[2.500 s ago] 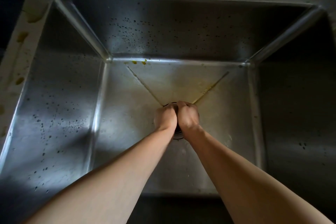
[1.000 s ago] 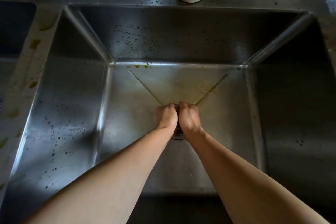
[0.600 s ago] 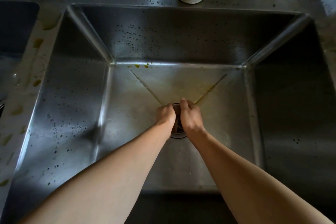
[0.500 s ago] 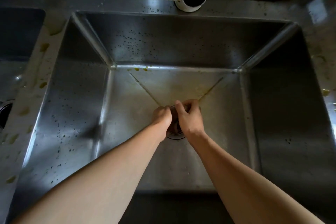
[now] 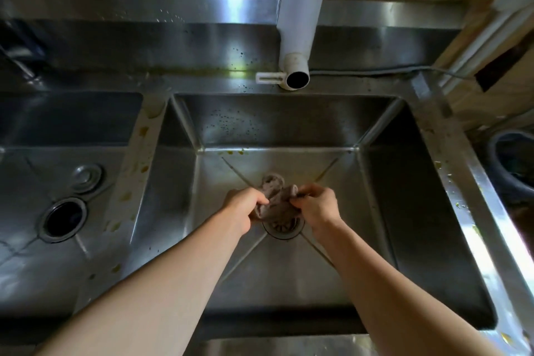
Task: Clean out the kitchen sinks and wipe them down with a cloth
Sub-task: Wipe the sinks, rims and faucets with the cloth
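Both hands gripping one bunched grey cloth [image 5: 276,198], left hand [image 5: 245,206] curled on its left end, right hand [image 5: 318,205] pinching its right end, fingers closed round fabric on both sides. Cloth held just above drain [image 5: 284,227] of right sink [image 5: 289,124], wadded, one lobe poking up toward back wall of sink; cannot tell if lower edge touches drain or hangs clear. Looks like a wring or a regrip over drain, so step in hand judged as getting cloth ready, wipe-down of this sink not yet done. Still dirty: yellow-green specks at back edge of sink floor beyond drain, dark droplets on back wall, yellowish streaks along creases running out from drain. Yellow blobs also on divider [image 5: 138,153] left of drain, and crumbs on rim right of drain. Left sink [image 5: 72,118] further left of drain, with open drain hole [image 5: 63,218] and loose metal stopper [image 5: 86,178] lying just behind that hole. White tap spout [image 5: 297,37] straight behind drain, no water seen running. Dark bucket [image 5: 514,162] far right of drain, off the counter. Next move probably: open cloth into a flat pad, one hand enough, press onto sink floor and sweep from back corners toward drain so bits collect at strainer. Needs firm pressure on creases, where grime sits. Then walls, divider, rim, then left sink. Risk: pushing scraps through strainer or smearing with a wadded cloth.
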The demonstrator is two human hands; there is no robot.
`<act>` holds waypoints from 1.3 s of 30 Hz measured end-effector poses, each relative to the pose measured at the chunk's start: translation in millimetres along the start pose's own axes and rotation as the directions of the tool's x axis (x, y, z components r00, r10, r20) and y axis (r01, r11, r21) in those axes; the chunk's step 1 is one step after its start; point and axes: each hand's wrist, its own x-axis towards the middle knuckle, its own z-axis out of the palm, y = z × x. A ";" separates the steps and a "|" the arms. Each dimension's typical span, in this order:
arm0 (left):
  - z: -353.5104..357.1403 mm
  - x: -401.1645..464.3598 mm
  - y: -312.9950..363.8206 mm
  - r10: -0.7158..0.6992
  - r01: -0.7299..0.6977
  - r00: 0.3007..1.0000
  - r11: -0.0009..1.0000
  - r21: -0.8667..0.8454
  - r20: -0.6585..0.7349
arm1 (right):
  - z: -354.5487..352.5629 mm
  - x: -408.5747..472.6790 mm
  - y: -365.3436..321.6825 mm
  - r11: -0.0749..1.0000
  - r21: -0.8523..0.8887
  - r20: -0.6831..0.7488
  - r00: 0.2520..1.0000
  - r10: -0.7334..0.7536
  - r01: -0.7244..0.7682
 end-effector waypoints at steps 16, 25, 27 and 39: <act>-45.7 -94.0 57.0 0.164 0.008 0.929 0.887 -0.461 0.332 | -20.9 -82.3 -61.1 0.972 -0.136 -0.046 0.979 -0.199 0.191; -77.2 -124.6 89.8 0.322 -0.201 0.872 0.922 -0.330 0.369 | -14.5 -112.0 -101.3 0.961 0.050 0.098 0.956 -0.275 0.271; -80.5 -127.0 92.2 0.348 -0.273 0.884 0.926 -0.260 0.312 | -20.1 -114.5 -107.6 0.946 0.268 0.098 0.971 -0.216 0.184; -82.1 -134.2 91.0 0.391 -0.470 0.882 0.733 0.491 0.261 | -50.6 -141.8 -146.5 0.869 0.422 -0.011 0.960 -0.281 0.259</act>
